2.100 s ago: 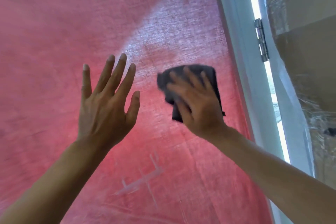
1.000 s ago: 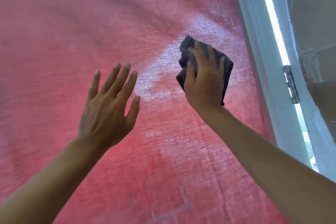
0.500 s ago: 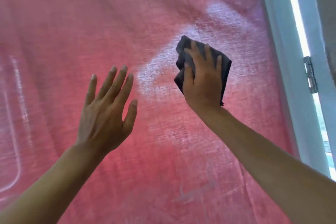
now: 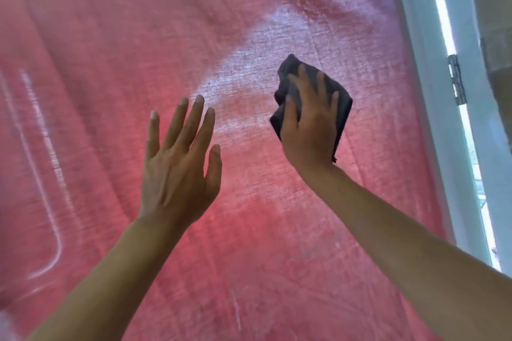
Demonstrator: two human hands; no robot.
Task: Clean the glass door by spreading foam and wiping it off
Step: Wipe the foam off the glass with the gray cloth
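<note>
The glass door (image 4: pixel 116 44) fills the view, with a red woven curtain showing through it. Pale foam streaks (image 4: pixel 47 183) curve down its left side and a whitish smear runs diagonally across the upper middle. My right hand (image 4: pixel 310 130) presses a crumpled dark grey cloth (image 4: pixel 343 102) flat against the glass, right of centre. My left hand (image 4: pixel 177 169) is raised beside it, to the left, fingers spread, holding nothing; whether it touches the glass I cannot tell.
The white door frame (image 4: pixel 432 108) runs down the right side with a bright gap and a metal hinge (image 4: pixel 455 83). Beyond it stands a beige surface at the far right edge.
The view has shifted left, so the frame and hinge sit nearer the right edge and foam streaks appear at the left. My right hand with the cloth stays pressed on the glass.
</note>
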